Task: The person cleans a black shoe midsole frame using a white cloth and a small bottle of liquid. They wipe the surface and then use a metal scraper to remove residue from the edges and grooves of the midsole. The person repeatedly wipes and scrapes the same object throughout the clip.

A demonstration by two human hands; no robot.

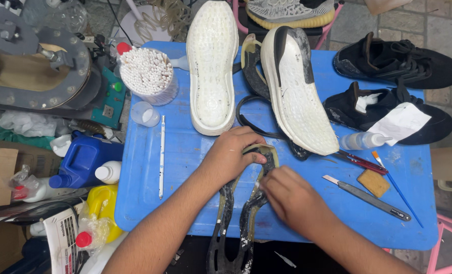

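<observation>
Pressing down, left hand (232, 155) pins the black outsole strip (236, 218) on the blue bench (149, 203); right hand (292, 200) pinches its edge. Looks thin, floppy, gluey: hold it near the rim.

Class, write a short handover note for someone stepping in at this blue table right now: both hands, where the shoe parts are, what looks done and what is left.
Left hand: pressing down the upper end of the black rubber outsole strip.
Right hand: fingertips pinching the strip's right edge.
The strip lies over the near edge of the blue plastic table.
Two white foam soles lie sole-up behind; the craft knife lies to the right.
Done: outsole is off the sole.
Left: cannot tell.
</observation>
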